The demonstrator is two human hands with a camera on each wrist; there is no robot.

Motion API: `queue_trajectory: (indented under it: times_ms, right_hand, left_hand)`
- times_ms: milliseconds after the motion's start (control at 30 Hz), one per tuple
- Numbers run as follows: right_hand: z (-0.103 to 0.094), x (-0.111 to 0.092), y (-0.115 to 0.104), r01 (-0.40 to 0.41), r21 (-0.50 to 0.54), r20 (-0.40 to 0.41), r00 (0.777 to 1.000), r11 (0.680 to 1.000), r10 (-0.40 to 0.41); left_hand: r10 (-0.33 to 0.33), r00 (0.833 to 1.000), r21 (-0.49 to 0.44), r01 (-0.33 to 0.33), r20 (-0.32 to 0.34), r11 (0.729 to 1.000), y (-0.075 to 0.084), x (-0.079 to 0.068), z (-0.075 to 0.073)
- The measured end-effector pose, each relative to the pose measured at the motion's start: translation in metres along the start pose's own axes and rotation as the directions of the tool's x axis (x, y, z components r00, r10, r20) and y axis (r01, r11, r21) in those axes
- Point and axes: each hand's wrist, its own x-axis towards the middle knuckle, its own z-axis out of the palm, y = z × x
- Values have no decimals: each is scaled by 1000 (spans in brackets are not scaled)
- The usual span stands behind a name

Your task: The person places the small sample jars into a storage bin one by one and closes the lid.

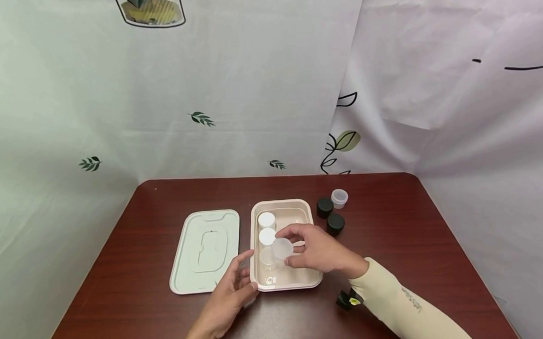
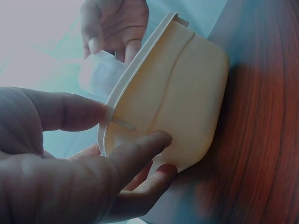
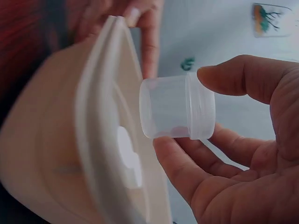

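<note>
A small translucent jar with a ribbed screw lid [image 3: 166, 107] is pinched between the thumb and fingers of my right hand [image 1: 321, 250], over the beige plastic box [image 1: 298, 283]. My left hand [image 1: 233, 290] holds the box's near left corner, a fingertip at the rim and other fingers against the side wall [image 2: 187, 93] in the left wrist view. Inside the box, along its left side, stand a white-topped jar [image 1: 266, 219] and a second white-topped jar [image 1: 267, 236]. A fainter translucent round shape [image 1: 266, 257] shows just nearer, partly covered by the held jar.
Left of the box lies a pale flat lid [image 1: 185, 262]. To its right stand a black round cap [image 1: 324, 207], another black cap [image 1: 335, 224] and a translucent jar [image 1: 339, 198]. A small black object with a yellow mark [image 1: 344, 300] lies by the right sleeve.
</note>
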Motion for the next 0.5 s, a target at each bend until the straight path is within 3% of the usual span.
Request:
queue_trajectory:
  times_ms: [200, 500]
  right_hand:
    - [16, 4, 7, -32, -56, 78, 996, 998, 36]
    - [26, 10, 13, 19, -174, 144, 990, 985, 6]
  left_hand:
    - [-3, 1000, 0, 3, 6, 1000, 0, 1, -1]
    - [3, 1000, 9, -3, 5, 1000, 2, 1, 0]
